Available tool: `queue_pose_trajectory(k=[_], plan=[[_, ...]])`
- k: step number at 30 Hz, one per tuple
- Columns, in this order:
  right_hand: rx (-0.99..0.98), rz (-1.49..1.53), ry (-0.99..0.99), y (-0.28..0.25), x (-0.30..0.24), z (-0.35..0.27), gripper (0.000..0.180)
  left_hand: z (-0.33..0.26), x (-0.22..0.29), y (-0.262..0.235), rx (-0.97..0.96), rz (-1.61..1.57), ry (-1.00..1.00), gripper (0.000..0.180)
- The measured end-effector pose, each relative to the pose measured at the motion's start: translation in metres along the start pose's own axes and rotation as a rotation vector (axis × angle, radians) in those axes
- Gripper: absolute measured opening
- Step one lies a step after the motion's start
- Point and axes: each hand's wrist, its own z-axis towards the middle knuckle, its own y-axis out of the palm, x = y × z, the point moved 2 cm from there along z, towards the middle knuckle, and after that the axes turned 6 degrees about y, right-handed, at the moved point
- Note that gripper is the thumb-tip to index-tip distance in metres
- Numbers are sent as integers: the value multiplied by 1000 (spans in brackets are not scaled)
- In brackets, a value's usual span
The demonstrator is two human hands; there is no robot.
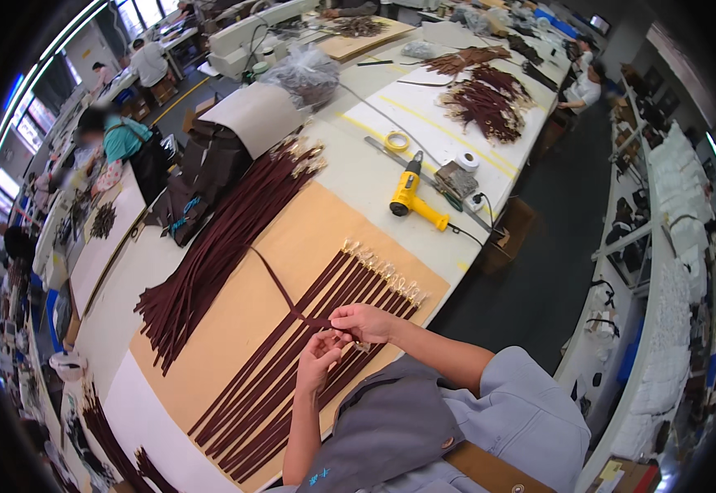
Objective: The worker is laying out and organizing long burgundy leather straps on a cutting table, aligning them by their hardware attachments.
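Above a row of straight dark brown straps (268,343), my two hands hold one more strap (272,277) of the same colour. My right hand (364,321) pinches it close to its end. The fingers of my left hand (318,360) are closed on the same end, just below and left of my right fingers. From there the strap runs loosely up and left to the tan sheet (325,218). A clear-wrapped metal fitting shows just below my right hand. The row's far ends carry similar plastic-wrapped metal clasps (387,269).
A thick bundle of brown straps (218,246) lies left of the row. Beyond the sheet are a yellow heat gun (408,195), a roll of yellow tape (397,141) and a white roll (467,162). Another strap pile (489,103) sits farther off. Shelving (633,238) stands right, across an aisle.
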Motion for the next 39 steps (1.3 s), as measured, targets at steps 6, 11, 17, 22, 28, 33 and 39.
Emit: queue_pose_trajectory(k=[6, 11, 17, 22, 28, 33, 39], plan=[[-20, -95, 7, 11, -3, -4, 9, 27, 19, -8, -19, -424, -11, 27], [-40, -363, 47, 13, -11, -15, 12, 44, 72, -34, 85, -487, 246, 16], [-2, -637, 12, -3, -47, -39, 14, 19, 158, -90, 151, -481, 548, 19], [50, -880, 47, -38, -59, -51, 13, -43, 212, -151, 100, -373, 835, 20], [46, -1064, 212, -59, -72, -59, 12, -135, 239, -217, 574, -124, 918, 21], [66, -1134, 306, -59, -88, -62, 13, -171, 223, -246, 719, -83, 776, 24], [24, -1232, 354, -65, -96, -54, 13, -203, 205, -266, 758, 6, 669, 26]])
